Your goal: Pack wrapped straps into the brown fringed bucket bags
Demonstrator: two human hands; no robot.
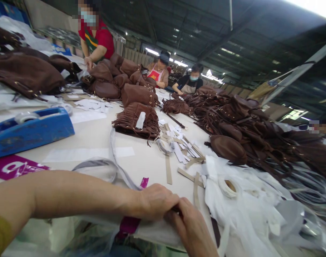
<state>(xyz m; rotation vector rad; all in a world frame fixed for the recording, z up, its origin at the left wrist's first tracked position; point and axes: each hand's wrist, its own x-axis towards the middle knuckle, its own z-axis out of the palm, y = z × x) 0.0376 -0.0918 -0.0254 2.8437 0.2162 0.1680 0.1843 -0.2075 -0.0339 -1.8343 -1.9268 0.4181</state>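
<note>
My left hand (157,200) and my right hand (191,223) meet at the near table edge, both with fingers closed. A small dark brown piece (177,210) shows between them; the fingers cover most of it, so its kind cannot be told. From near my left wrist a grey strip (122,171) curls up and back across the table. Beside my right wrist hangs a dark brown strap (215,230); whether it joins the piece in my hands is hidden. Purple tape (129,225) lies at the edge below my left forearm.
A blue tape dispenser (45,128) stands left. Ahead lie a fringed brown bag (137,119) and paper strips (183,144). Brown bags (232,110) pile up at right, behind white wrapping (240,210) and a tape roll (229,187). Several people work across the table.
</note>
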